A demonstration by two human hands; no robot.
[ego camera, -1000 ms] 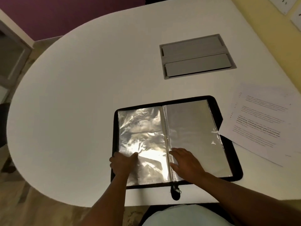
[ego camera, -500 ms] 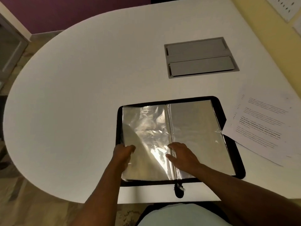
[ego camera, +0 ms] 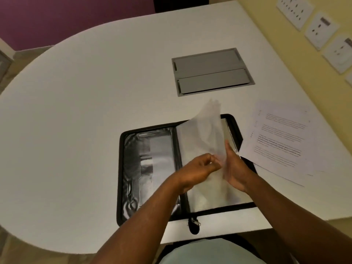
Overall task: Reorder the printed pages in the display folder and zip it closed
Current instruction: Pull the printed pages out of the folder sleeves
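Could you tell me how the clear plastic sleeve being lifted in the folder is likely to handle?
Probably floppy: the sleeve curves and sags above the left hand. Likely light, since it stands up from a pinch. Its glossy surface suggests it may slip.

Printed pages (ego camera: pixel 280 141) right of folder (ego camera: pixel 131 168)

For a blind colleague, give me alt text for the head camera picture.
Two hands lift a clear sleeve from an open black zip folder on a white table: the left hand pinches it, the right hand steadies it. Printed pages lie to the right.
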